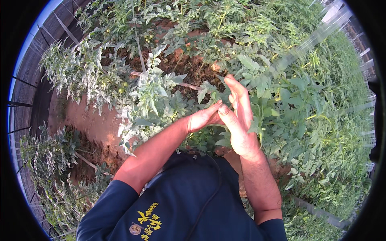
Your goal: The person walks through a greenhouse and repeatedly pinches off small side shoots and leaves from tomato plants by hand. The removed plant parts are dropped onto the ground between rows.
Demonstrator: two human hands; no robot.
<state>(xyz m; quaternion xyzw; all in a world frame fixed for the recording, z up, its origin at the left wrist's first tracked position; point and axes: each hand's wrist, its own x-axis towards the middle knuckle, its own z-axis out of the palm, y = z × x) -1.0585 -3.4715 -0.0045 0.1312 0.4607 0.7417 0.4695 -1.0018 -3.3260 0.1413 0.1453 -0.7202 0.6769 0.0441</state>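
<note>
My left hand (205, 117) reaches in from the left side of the picture, its fingertips among tomato leaves (208, 90) and largely hidden behind the other hand. My right hand (239, 117) is beside it, palm turned inward, fingers raised and thumb against or just in front of the other hand's fingertips. Between and behind the hands is part of a tomato plant's stem and leaves; whether either hand grips it cannot be told. A leafy tomato shoot (152, 87) stands left of the hands, and broad tomato foliage (271, 99) crowds close on the right.
Dense tomato plants (319, 135) fill the right side. Small green tomatoes (121, 89) hang at the left. A pale support string (139, 45) runs down to the shoot. A thin strip (187, 85) crosses above brown soil (93, 117). Dark netting (30, 72) borders the far left.
</note>
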